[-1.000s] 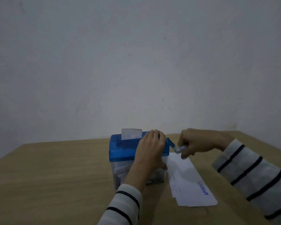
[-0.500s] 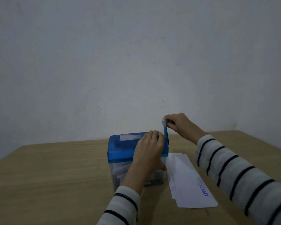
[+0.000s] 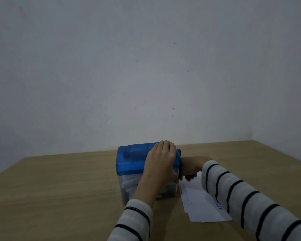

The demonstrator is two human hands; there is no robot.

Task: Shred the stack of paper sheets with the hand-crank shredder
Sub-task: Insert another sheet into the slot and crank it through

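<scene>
The hand-crank shredder (image 3: 130,159) has a blue lid over a clear bin (image 3: 129,188) that holds white strips. It stands mid-table. My left hand (image 3: 161,159) lies over the lid's right half and presses down, fingers reaching the far edge. No sheet sticks out of the slot. My right hand (image 3: 191,166) is low beside the shredder's right side and grips the crank handle, with the crank arm (image 3: 180,162) pointing down. The handle itself is hidden by my fingers. The stack of paper sheets (image 3: 202,204) lies flat just right of the shredder, partly under my right forearm.
The wooden table (image 3: 59,197) runs to a plain wall at the back, and its right edge angles off toward the corner. Both striped sleeves come in from the bottom right.
The short sheet standing in the slot has gone down into the shredder. My right hand swung the crank from the side up over the top and down to its low point. My left hand stayed on the lid.
</scene>
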